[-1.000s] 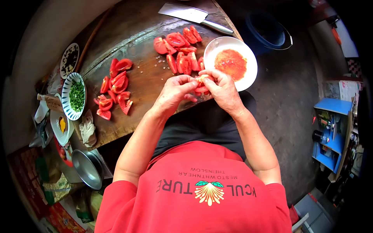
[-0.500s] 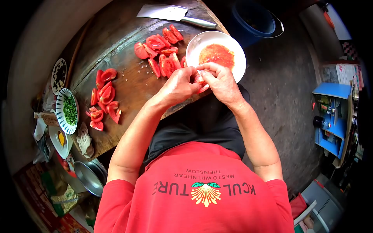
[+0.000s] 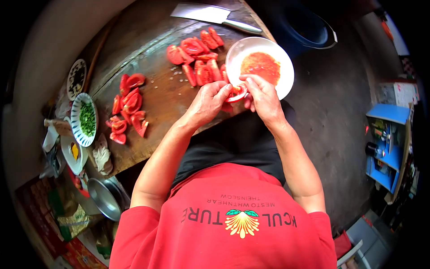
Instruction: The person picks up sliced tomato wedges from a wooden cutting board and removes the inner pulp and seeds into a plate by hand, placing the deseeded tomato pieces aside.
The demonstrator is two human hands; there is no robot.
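Observation:
My left hand holds a red tomato wedge between thumb and fingers at the table's near edge. Its pulpy inner side faces up. My right hand is closed at the wedge's right side, with thumb and forefinger pinched just above it; whether anything is between them cannot be made out. Beyond my hands is a white bowl with red tomato pulp in it. Several tomato wedges lie on the wooden table left of the bowl, and a second group lies farther left.
A cleaver lies at the table's far side. Past the bowl stands a blue bucket. At the left are a bowl of chopped greens, a crumpled cloth and a metal basin. A blue shelf is at the right.
My hands have moved slightly apart, and the wedge's inner side now shows more. The camera view has shifted a little; the bowl and the wedges on the table keep their places.

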